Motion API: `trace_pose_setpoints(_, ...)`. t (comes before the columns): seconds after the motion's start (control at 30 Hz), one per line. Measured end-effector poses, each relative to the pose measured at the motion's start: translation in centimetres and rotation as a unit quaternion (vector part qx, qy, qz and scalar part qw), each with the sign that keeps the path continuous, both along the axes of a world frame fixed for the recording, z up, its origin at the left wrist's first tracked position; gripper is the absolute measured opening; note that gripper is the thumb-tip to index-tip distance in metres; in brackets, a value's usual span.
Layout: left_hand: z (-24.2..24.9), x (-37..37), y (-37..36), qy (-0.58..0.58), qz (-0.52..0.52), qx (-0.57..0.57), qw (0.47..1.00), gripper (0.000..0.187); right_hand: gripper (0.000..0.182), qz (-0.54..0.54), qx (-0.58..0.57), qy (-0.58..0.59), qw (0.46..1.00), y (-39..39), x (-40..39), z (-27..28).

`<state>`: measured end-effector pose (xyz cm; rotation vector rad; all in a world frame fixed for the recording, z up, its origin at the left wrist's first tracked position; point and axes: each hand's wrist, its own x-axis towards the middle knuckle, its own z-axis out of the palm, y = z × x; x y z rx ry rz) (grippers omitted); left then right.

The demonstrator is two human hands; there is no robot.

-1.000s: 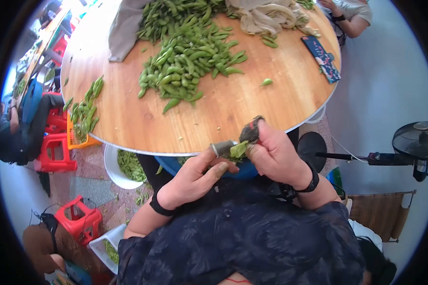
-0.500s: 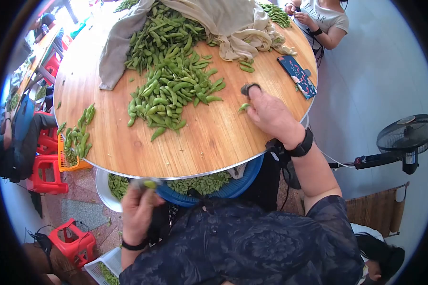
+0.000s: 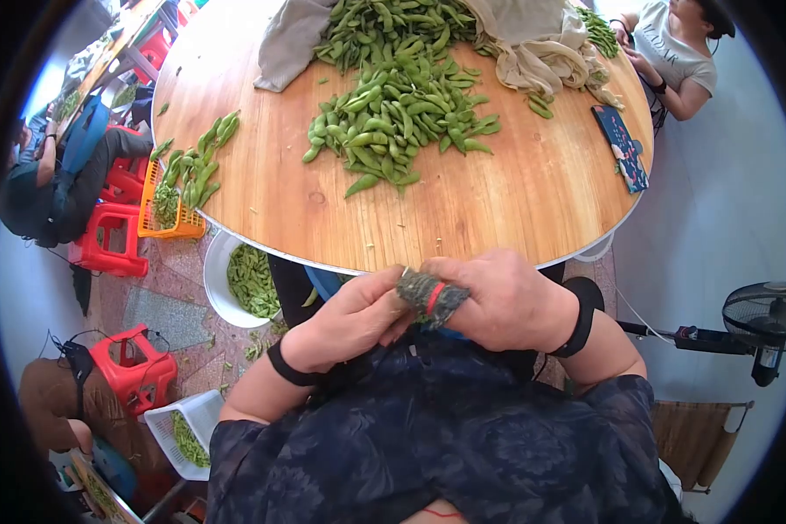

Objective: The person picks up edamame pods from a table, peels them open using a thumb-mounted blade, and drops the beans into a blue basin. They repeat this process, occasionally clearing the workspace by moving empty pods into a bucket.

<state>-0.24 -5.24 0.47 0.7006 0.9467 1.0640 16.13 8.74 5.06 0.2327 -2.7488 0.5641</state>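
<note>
My left hand (image 3: pixel 349 319) and my right hand (image 3: pixel 511 301) meet in front of the table's near edge, with fingers pressed together. A dark, rough wrap with a red band (image 3: pixel 432 299) covers a finger between them. A little green shows under the wrap, but what the fingertips hold is hidden. Beyond the hands, a heap of green pods (image 3: pixel 393 118) lies on the round wooden table (image 3: pixel 262 192). Under the table's edge, a white tub (image 3: pixel 218 279) of pods stands to the left of a blue basin (image 3: pixel 323 281), mostly hidden.
A yellow basket (image 3: pixel 173 229) hangs at the table's left edge near loose pods. Cloths (image 3: pixel 541 65) and a patterned blue case (image 3: pixel 620 148) lie on the right. Red stools (image 3: pixel 135 371), a white basket (image 3: pixel 203 415) and a fan (image 3: pixel 760 319) stand around. Other people sit left and upper right.
My right hand has come back from the tabletop to meet my left hand. The single pod beside it no longer lies there. The view has shifted, so the table appears higher and further right.
</note>
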Motion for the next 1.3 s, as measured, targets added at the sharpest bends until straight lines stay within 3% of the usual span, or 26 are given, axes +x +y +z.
trace_pose_setpoints(0.03,-0.3,0.5,0.3,-0.001,-0.002,-0.001,1.0,0.025,0.019,-0.002,-0.001,-0.001,1.0,-0.1,0.2,-0.5)
trace_pose_setpoints(0.1,-1.0,1.3,0.6,-0.03,0.047,0.052,0.997,0.021,0.018,-0.16,-0.082,0.064,0.982,-0.3,0.7,-1.5)
trace_pose_setpoints(0.13,-1.0,1.4,0.6,-0.031,0.047,0.049,0.997,0.021,0.018,-0.16,-0.084,0.063,0.981,-0.3,1.1,-1.9)
trace_pose_setpoints(0.2,-0.9,1.6,0.6,0.044,0.071,0.044,0.996,0.016,0.019,-0.218,-0.296,-0.038,0.929,-0.4,1.7,-2.3)
trace_pose_setpoints(0.23,-0.9,1.9,0.6,0.044,0.071,0.041,0.996,0.016,0.018,-0.213,-0.457,-0.124,0.854,-0.9,1.6,-1.6)
trace_pose_setpoints(0.3,-1.0,2.3,0.5,0.183,0.095,0.105,0.973,0.012,0.017,-0.198,-0.454,-0.123,0.86,-1.4,1.2,-2.1)
trace_pose_setpoints(0.33,-1.1,2.3,0.4,0.184,0.094,0.102,0.973,0.012,0.016,-0.183,-0.448,-0.122,0.867,-1.5,1.1,-2.4)
trace_pose_setpoints(0.4,-1.2,2.2,0.3,0.32,0.113,0.155,0.928,0.011,0.017,-0.177,-0.457,-0.133,0.861,-1.5,1.1,-2.9)
trace_pose_setpoints(0.5,-1.6,2.5,0.2,0.35,0.139,0.184,0.908,0.013,0.016,-0.164,-0.407,-0.107,0.892,-1.6,1.1,-2.9)
trace_pose_setpoints(0.57,-1.6,2.5,0.3,0.324,0.143,0.18,0.918,0.011,0.016,-0.187,-0.5,-0.176,0.827,-1.6,1.3,-2.2)
trace_pose_setpoints(0.6,-1.7,2.5,0.3,0.299,0.147,0.177,0.926,0.01,0.016,-0.188,-0.5,-0.176,0.827,-1.7,1.5,-2.5)
trace_pose_setpoints(0.7,-1.7,2.8,0.3,0.363,0.152,0.195,0.898,0.01,0.018,-0.168,-0.486,-0.134,0.847,-1.9,1.8,-4.0)
trace_pose_setpoints(0.73,-1.7,2.9,0.4,0.362,0.151,0.195,0.899,0.01,0.017,-0.184,-0.42,-0.114,0.881,-1.9,1.8,-4.3)
trace_pose_setpoints(0.77,-1.7,2.9,0.4,0.441,0.153,0.252,0.848,0.014,0.018,-0.199,-0.351,-0.093,0.91,-2.0,1.7,-4.6)
trace_pose_setpoints(0.8,-1.7,2.9,0.5,0.516,0.153,0.305,0.786,0.02,0.018,-0.2,-0.352,-0.093,0.91,-2.1,1.7,-4.7)
trace_pose_setpoints(0.83,-1.9,2.9,0.5,0.515,0.151,0.305,0.787,0.02,0.019,-0.207,-0.323,-0.098,0.918,-2.2,1.6,-4.8)
trace_pose_setpoints(0.93,-2.1,2.5,0.4,0.476,0.148,0.305,0.812,0.015,0.021,-0.204,-0.284,-0.097,0.932,-2.6,2.0,-4.6)
trace_pose_setpoints(0.97,-1.6,2.1,0.2,0.236,0.098,0.143,0.956,0.013,0.021,-0.194,-0.275,-0.091,0.937,-2.7,2.1,-4.5)
trace_pose_setpoints(1.0,-1.0,1.7,0.0,-0.03,0.039,-0.034,0.998,0.013,0.021,-0.193,-0.277,-0.092,0.937,-2.7,1.9,-4.2)
trace_pose_setpoints(1.03,-0.7,1.4,-0.1,-0.177,0.019,-0.061,0.982,0.017,0.02,-0.141,-0.238,-0.045,0.96,-2.6,1.5,-3.9)
trace_pose_setpoints(1.07,-0.6,1.1,0.0,-0.177,0.02,-0.062,0.982,0.017,0.02,-0.09,-0.196,0.004,0.976,-2.3,1.2,-3.8)
trace_pose_setpoints(1.13,-0.4,0.7,0.4,-0.313,-0.02,-0.108,0.944,0.017,0.02,-0.051,-0.142,-0.004,0.989,-1.1,1.5,-3.8)
trace_pose_setpoints(1.2,-1.4,1.2,0.4,-0.315,-0.016,-0.11,0.943,0.015,0.02,-0.015,-0.083,-0.015,0.996,-0.2,1.9,-3.4)
trace_pose_setpoints(1.23,-1.7,1.7,0.4,-0.035,0.017,0.043,0.998,0.013,0.023,-0.027,-0.104,-0.078,0.991,0.0,2.0,-2.6)
trace_pose_setpoints(1.27,-1.8,2.0,0.4,0.247,0.048,0.192,0.948,0.011,0.025,-0.041,-0.126,-0.141,0.981,0.1,2.2,-2.2)
trace_pose_setpoints(1.3,-0.8,2.1,0.4,0.303,0.05,0.196,0.931,0.008,0.021,-0.062,-0.142,-0.188,0.97,0.2,2.4,-2.0)
